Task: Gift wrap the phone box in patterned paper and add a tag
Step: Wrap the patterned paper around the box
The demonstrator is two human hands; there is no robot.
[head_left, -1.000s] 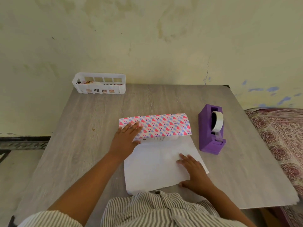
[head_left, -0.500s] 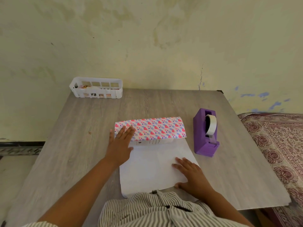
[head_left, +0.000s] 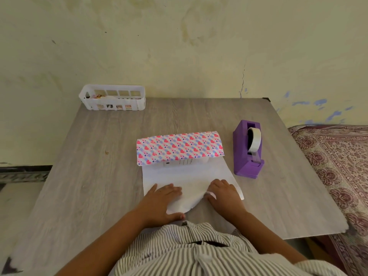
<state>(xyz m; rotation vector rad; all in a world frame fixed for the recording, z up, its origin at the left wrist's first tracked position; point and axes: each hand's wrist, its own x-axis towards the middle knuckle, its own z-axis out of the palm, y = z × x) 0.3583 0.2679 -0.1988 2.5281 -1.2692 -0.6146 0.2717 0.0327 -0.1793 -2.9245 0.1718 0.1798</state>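
Note:
The phone box (head_left: 180, 162) lies mid-table, showing only a thin printed white strip. The far flap of the heart-patterned wrapping paper (head_left: 179, 148) is folded over it. The paper's white underside (head_left: 185, 175) stretches toward me. My left hand (head_left: 161, 200) holds the paper's near edge between thumb and fingers. My right hand (head_left: 224, 194) pinches the same edge with curled fingers. Between my hands that near edge is lifted and bunched off the table.
A purple tape dispenser (head_left: 248, 150) stands just right of the box. A white slotted basket (head_left: 113, 100) with small items sits at the table's (head_left: 89, 166) far left corner. A patterned cloth (head_left: 338, 166) lies to the table's right.
My left hand left the patterned flap and came back to the paper's near edge. My right hand went from resting flat to pinching. The near edge now lifts off the table.

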